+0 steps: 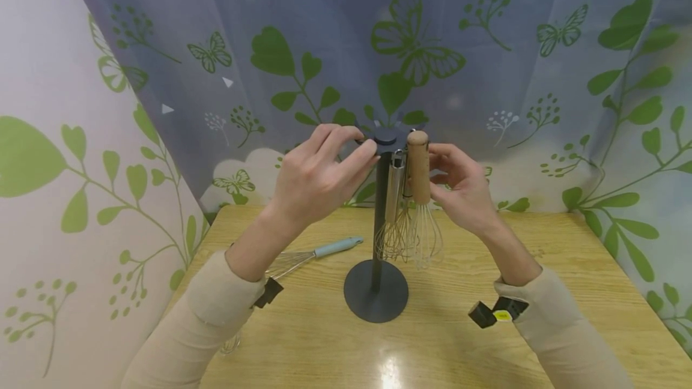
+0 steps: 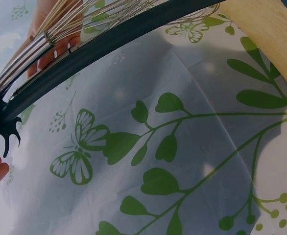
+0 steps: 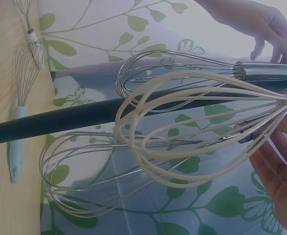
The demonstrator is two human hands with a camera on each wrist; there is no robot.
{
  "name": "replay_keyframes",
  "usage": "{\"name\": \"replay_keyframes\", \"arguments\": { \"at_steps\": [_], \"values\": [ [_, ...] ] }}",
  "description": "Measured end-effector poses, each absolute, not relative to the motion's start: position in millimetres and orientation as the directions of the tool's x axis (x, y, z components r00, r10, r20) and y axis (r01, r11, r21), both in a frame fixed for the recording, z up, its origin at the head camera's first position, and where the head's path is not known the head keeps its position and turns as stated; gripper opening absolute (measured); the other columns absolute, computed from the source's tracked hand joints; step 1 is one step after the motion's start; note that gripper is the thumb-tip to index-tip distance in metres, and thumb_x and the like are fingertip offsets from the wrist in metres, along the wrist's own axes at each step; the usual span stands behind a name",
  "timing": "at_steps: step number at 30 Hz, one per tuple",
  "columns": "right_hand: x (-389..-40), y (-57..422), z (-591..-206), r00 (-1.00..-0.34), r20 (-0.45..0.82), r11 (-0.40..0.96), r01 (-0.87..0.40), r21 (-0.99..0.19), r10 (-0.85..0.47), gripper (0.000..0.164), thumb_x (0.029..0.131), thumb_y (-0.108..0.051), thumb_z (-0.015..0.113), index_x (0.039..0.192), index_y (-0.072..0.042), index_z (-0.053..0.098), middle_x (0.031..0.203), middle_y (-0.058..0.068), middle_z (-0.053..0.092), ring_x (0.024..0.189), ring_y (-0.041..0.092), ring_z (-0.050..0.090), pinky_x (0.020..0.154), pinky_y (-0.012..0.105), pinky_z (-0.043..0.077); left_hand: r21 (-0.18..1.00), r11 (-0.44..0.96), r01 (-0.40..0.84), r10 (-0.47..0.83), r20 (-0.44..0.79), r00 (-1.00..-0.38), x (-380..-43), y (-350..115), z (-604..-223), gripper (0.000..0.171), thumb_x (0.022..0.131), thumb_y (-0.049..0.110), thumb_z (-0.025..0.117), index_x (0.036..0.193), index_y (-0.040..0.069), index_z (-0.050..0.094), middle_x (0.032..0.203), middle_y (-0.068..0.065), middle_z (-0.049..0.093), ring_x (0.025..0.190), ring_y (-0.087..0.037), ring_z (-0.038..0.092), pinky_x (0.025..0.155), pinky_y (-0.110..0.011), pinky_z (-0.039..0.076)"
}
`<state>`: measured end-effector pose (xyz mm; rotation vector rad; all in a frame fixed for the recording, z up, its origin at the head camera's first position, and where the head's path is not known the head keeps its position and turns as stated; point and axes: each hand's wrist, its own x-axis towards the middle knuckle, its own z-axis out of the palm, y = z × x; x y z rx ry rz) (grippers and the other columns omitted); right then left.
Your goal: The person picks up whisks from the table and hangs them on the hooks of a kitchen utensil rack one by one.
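Note:
A dark whisk stand point(image 1: 381, 209) rises from a round base, with a hooked top point(image 1: 386, 137). My left hand point(image 1: 319, 173) pinches the edge of that top between thumb and index finger. From its right side hang a metal-handled whisk point(image 1: 396, 188) and a wooden-handled whisk point(image 1: 418, 170) with pale loops. My right hand point(image 1: 465, 185) holds the wooden handle from the right; the handle hides some fingertips. Behind these, a third whisk with a dark ferrule point(image 3: 246, 131) and wide wire loops hangs near the right fingers in the right wrist view.
A whisk with a light blue handle point(image 1: 337, 247) lies on the wooden table point(image 1: 459, 269) left of the stand. A smaller whisk with a white handle point(image 3: 32, 36) lies beyond it. A leaf-and-butterfly patterned curtain point(image 1: 324, 11) surrounds the table's back and sides.

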<state>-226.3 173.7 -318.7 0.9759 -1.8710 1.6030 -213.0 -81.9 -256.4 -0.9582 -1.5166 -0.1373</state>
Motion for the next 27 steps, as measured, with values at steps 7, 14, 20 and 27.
{"name": "replay_keyframes", "arguments": {
  "at_steps": [7, 14, 20, 27],
  "values": [
    [-223, 178, -318, -0.628, 0.75, 0.119, -0.777, -0.618, -0.208, 0.049, 0.085, 0.028, 0.061, 0.127, 0.002, 0.066, 0.106, -0.021, 0.07, 0.095, -0.001, 0.068, 0.076, 0.015, 0.056, -0.442, 0.646, 0.623, 0.476, 0.871, 0.124, -212, -81, -256, 0.01, 0.101, 0.022, 0.072, 0.101, 0.011, 0.071, 0.097, -0.011, 0.07, 0.084, -0.029, 0.068, 0.066, -0.033, 0.061],
    [-222, 184, -318, -0.607, 0.766, 0.145, -0.794, -0.59, -0.21, 0.046, 0.083, 0.028, 0.065, 0.127, 0.016, 0.06, 0.106, -0.021, 0.071, 0.095, -0.001, 0.069, 0.075, 0.015, 0.059, -0.44, 0.646, 0.623, 0.476, 0.871, 0.12, -211, -81, -257, 0.011, 0.102, 0.022, 0.072, 0.101, 0.011, 0.071, 0.097, -0.011, 0.07, 0.085, -0.028, 0.068, 0.066, -0.034, 0.062],
    [-218, 189, -313, -0.582, 0.786, 0.128, -0.813, -0.568, -0.21, 0.037, 0.091, 0.012, 0.072, 0.126, 0.016, 0.061, 0.106, -0.016, 0.074, 0.095, 0.001, 0.071, 0.075, 0.015, 0.059, -0.437, 0.646, 0.626, 0.472, 0.873, 0.122, -211, -81, -257, 0.011, 0.102, 0.022, 0.071, 0.1, 0.011, 0.071, 0.097, -0.011, 0.07, 0.085, -0.029, 0.068, 0.065, -0.034, 0.062],
    [-214, 193, -307, -0.557, 0.809, 0.182, -0.83, -0.528, -0.191, 0.041, 0.083, 0.027, 0.068, 0.123, 0.018, 0.062, 0.107, -0.019, 0.072, 0.096, -0.002, 0.071, 0.075, 0.015, 0.059, -0.437, 0.646, 0.626, 0.472, 0.873, 0.122, -212, -81, -256, 0.011, 0.101, 0.022, 0.072, 0.1, 0.011, 0.071, 0.097, -0.011, 0.07, 0.085, -0.029, 0.068, 0.066, -0.034, 0.062]
  ]
}}
